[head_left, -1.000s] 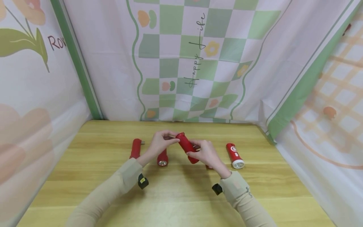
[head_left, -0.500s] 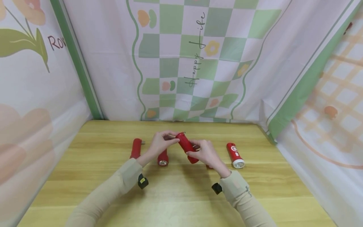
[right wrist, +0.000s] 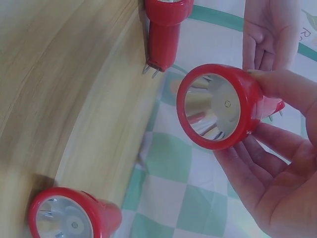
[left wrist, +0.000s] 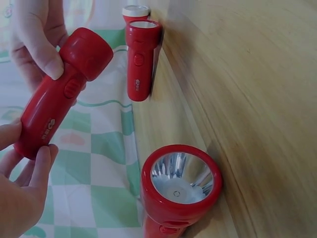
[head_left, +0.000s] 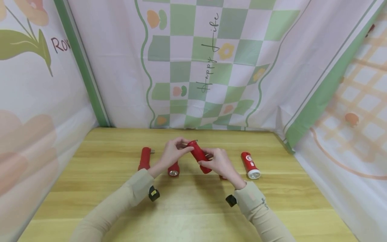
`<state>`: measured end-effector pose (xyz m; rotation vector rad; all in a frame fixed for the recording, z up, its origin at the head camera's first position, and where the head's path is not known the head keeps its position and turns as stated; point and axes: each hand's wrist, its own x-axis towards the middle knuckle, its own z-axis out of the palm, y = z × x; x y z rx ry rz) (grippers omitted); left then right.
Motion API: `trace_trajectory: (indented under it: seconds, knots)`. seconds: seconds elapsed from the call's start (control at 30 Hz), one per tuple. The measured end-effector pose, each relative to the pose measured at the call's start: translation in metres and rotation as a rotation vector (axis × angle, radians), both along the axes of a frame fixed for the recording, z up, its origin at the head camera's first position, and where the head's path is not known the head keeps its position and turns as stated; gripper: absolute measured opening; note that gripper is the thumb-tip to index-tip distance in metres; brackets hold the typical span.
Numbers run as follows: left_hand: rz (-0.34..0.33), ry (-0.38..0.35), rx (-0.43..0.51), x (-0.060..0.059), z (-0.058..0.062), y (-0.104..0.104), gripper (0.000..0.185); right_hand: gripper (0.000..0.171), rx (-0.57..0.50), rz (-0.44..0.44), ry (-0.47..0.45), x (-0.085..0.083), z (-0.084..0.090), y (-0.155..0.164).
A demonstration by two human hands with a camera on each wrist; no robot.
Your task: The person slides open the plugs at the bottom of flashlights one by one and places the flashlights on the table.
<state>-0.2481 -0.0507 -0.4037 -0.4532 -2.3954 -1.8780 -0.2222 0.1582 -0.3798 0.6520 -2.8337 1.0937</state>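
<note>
Above the wooden table (head_left: 193, 208), both hands hold one red flashlight (head_left: 198, 155) at a tilt. My left hand (head_left: 180, 148) pinches its far tail end, where a thin metal prong sticks out. My right hand (head_left: 210, 160) grips the head end. In the left wrist view the red flashlight (left wrist: 59, 94) shows its switch, with my left hand's fingertips (left wrist: 37, 168) at its tail. In the right wrist view its reflector (right wrist: 215, 106) faces the camera, with my right hand's fingers (right wrist: 277, 173) curled round the head.
Three more red flashlights lie on the table: one with plug prongs (head_left: 144, 158) at the left, one under my left hand (head_left: 173, 169), one with a white head (head_left: 250, 165) at the right. Another red piece (head_left: 222, 177) peeks from under my right hand. Patterned cloth walls (head_left: 211, 67) enclose the table.
Hardly anything: my left forearm has shifted slightly to the right. Both hands keep the same hold on the flashlight.
</note>
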Motion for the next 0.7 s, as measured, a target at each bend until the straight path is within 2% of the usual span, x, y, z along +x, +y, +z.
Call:
trace_trajectory:
  seconds: [0.3,0.7]
  knots:
    - [0.007,-0.022,0.025,-0.0011,0.0017,0.0005,0.021,0.039,-0.003,0.011,0.016,-0.0013,-0.0005,-0.0014]
    - [-0.027,-0.017,0.003,-0.0035,-0.0006,-0.0016,0.022,0.043,-0.009,0.009,-0.013,-0.0037,-0.0038,-0.0025]
